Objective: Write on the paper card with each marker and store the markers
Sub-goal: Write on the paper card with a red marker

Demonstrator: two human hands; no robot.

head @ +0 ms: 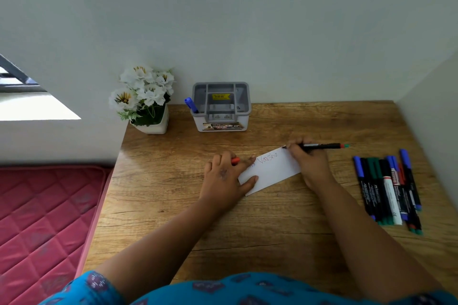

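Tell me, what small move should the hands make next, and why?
Probably cap the marker: the right hand grips it with its tip at the paper card's far corner, red writing already there, and the left hand, resting on the card, holds a red cap. Then it could join the blue marker in the organizer.

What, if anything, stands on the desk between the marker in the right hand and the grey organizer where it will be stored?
Nothing visible does. The right hand grips the marker at the paper card's far corner, and only bare wooden desk lies between it and the organizer. One blue marker already stands in the organizer's left side.
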